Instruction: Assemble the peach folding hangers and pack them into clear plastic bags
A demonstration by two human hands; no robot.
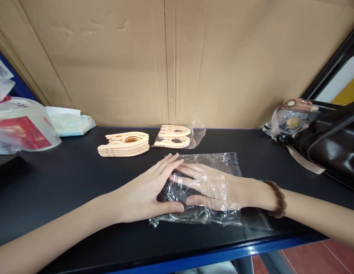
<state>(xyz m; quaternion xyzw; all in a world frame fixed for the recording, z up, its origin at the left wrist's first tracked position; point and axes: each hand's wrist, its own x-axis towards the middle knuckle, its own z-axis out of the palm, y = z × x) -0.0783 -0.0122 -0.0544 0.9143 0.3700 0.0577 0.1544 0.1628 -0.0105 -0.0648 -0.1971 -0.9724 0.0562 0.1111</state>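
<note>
My right hand (208, 184) lies flat with its fingers spread, and the film of a clear plastic bag (205, 217) covers it, so it appears to be inside the bag. At the bag's left side rests my left hand (148, 194), fingers stretched out and thumb apart. The fingertips of both hands meet at the far side, touching or nearly so. Beyond my left hand sits a neat stack of cream folding hangers (124, 146). To its right, more cream hangers (174, 141) lie in a clear bag (197, 135).
A cardboard sheet (177, 57) stands along the back of the black table (71, 175). On the left are a plastic bag with red print (25, 127) and a soft packet (72, 123). A clear bottle with a strap (294, 121) and a black bag (334, 140) occupy the right.
</note>
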